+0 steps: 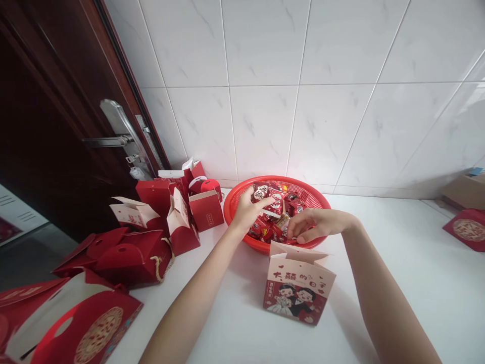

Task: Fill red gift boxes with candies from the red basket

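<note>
A red plastic basket [232,191] by the tiled wall holds many wrapped candies [262,226], mostly red. Over its left side, my left hand [246,210] is closed around red candy packets [276,199] with pale printing. My right hand [322,222] reaches over the basket's right rim, its fingers bent down together among the candies; whatever is at the fingertips is hidden. In front of the basket, between my forearms, stands a red and cream gift box [299,290] with a cartoon couple on it and its top flaps up.
Several red gift boxes [206,210] crowd the left side of the white table [235,313], some with rope handles. A dark door [56,101] with a metal handle [108,141] stands beyond them. Far right are a cardboard box [464,189] and a red box [468,230].
</note>
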### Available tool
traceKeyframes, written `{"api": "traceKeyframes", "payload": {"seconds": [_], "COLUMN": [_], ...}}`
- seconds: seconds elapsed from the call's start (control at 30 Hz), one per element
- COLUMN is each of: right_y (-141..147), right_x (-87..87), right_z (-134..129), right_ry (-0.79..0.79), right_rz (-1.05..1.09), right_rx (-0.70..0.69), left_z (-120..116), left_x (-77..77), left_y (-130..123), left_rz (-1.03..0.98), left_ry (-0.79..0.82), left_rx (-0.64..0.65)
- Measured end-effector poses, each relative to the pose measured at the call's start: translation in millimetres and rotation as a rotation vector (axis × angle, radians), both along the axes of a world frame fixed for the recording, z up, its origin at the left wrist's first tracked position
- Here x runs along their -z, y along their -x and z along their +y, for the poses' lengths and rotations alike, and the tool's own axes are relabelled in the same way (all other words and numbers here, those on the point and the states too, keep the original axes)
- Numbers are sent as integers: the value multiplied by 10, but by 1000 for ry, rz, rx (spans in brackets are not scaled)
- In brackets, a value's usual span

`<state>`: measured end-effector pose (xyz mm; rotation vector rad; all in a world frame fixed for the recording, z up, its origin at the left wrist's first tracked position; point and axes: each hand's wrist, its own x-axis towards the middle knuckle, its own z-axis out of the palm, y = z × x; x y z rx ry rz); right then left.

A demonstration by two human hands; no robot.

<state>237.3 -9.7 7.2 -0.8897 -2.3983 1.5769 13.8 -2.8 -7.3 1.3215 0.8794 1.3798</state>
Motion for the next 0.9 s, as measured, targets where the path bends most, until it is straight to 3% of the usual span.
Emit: {"api": "traceKeyframes", "payload": {"seconds": [0.1,0.27,0.63,0.9], "right_y": [-24,-31,-146,-173], "right_x": [-31,-52,64,60], "right_z": [-26,-38,72,64], "right_ry": [-4,40,50,-66], "right_rz": [16,30,142,244], "right_rx": [-15,74,208,480], "left_z": [12,24,28,43], "left_x": [15,32,33,51], "left_y": [4,7,6,11], "left_rz": [20,11,2,-12], "left_ry": [9,4,18,13], "left_rx": [-11,6,8,24]}}
